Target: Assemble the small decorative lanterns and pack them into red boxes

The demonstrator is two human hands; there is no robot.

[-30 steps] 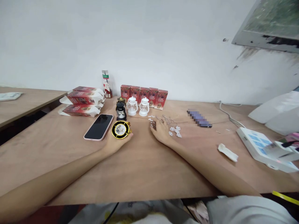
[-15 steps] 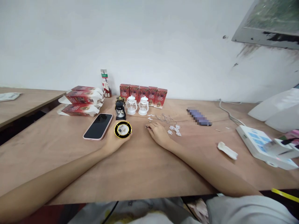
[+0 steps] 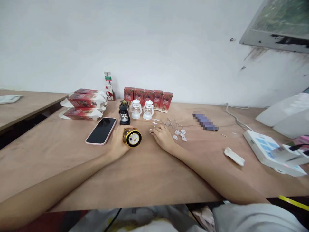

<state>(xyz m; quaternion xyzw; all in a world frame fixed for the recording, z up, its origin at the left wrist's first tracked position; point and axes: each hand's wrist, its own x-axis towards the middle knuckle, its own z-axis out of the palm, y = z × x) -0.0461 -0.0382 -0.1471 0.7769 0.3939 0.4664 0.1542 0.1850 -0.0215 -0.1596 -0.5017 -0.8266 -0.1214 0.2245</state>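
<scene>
Left hand (image 3: 117, 140) is closed around a gold lantern (image 3: 134, 139), tilted so that its round base faces the person. Right hand (image 3: 164, 138) rests on the table (image 3: 149, 180) with bent fingers; whether they grip the small piece (image 3: 151, 131) at their tips, I cannot tell. Beside the left hand lies a phone (image 3: 101, 130), and just behind stands a black lantern (image 3: 124, 115). Two white lanterns (image 3: 148, 111) partly cover the red boxes (image 3: 158, 98). White parts (image 3: 180, 134) lie near the right hand.

Apparently no legible text, even on boxes (image 3: 138, 95).
</scene>
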